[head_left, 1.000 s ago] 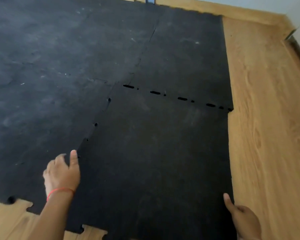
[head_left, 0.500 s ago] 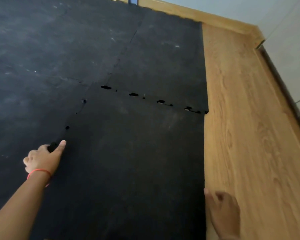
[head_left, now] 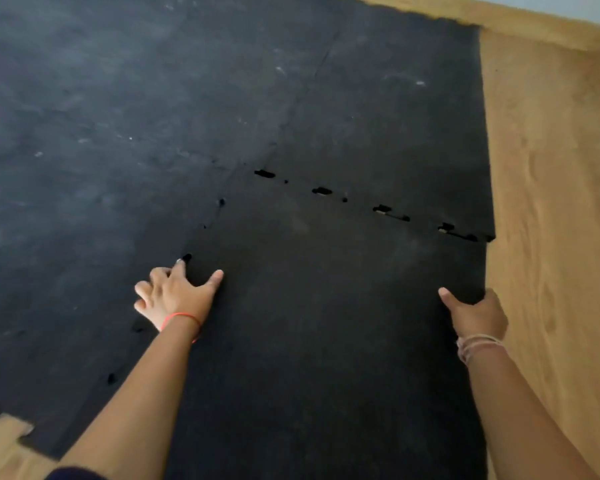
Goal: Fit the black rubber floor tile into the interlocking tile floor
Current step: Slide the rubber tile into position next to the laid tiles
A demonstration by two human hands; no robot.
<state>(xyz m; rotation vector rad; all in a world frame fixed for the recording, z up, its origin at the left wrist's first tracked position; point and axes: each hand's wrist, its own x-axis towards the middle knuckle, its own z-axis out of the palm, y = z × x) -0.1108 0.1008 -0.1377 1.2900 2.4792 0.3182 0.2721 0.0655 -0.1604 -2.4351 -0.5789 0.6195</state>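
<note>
Your left hand (head_left: pixel 174 296) lies flat, fingers spread, on the black rubber floor tile (head_left: pixel 326 323) at its left seam | your right hand (head_left: pixel 475 313) is clamped on its right edge | gaps remain toward the black interlocking tile floor (head_left: pixel 118 133) beyond both hands | wooden floor (head_left: pixel 551 202) right of right hand.

A single view comes from a wide-angle camera worn on the person's head, looking forward and steeply down at the floor. It sits close above the black rubber floor tile (head_left: pixel 326 323), which fills the lower middle of the frame. Both forearms reach in from the bottom edge, the left hand (head_left: pixel 177 296) left of centre and the right hand (head_left: pixel 475 313) right of centre. The laid tile floor (head_left: pixel 118 116) spreads up and left. Bare wooden floor (head_left: pixel 551 202) runs down the right side, and the lines bow toward the frame's edges.
</note>
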